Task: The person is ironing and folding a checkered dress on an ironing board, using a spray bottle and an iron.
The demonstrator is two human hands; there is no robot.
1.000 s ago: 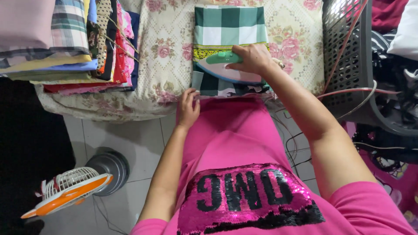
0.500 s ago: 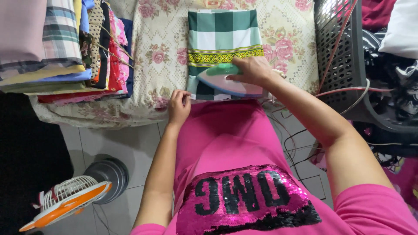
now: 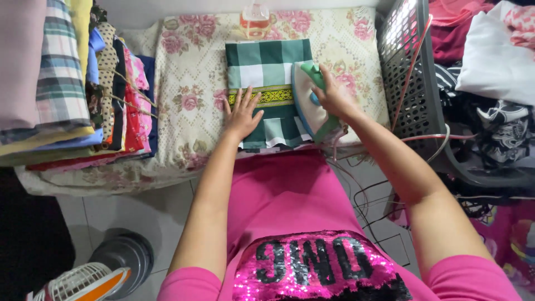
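A folded green and white checked cloth (image 3: 266, 67) with a yellow patterned band lies on a floral padded ironing surface (image 3: 189, 83). My left hand (image 3: 242, 114) rests flat on the cloth's left part, fingers spread. My right hand (image 3: 330, 95) grips the green handle of a white and green clothes iron (image 3: 310, 106), which sits on the cloth's right edge. The iron's cord (image 3: 356, 184) trails down toward the floor.
A stack of folded clothes (image 3: 67, 89) lies at the left. A small clear bottle (image 3: 255, 17) stands behind the cloth. A grey laundry basket (image 3: 415, 83) full of garments stands at the right. A fan (image 3: 83, 278) sits on the tiled floor, lower left.
The iron has moved from the cloth's near edge to its right side. My left hand went from the surface's near edge up onto the cloth. The view shifted, showing more of the cloth.
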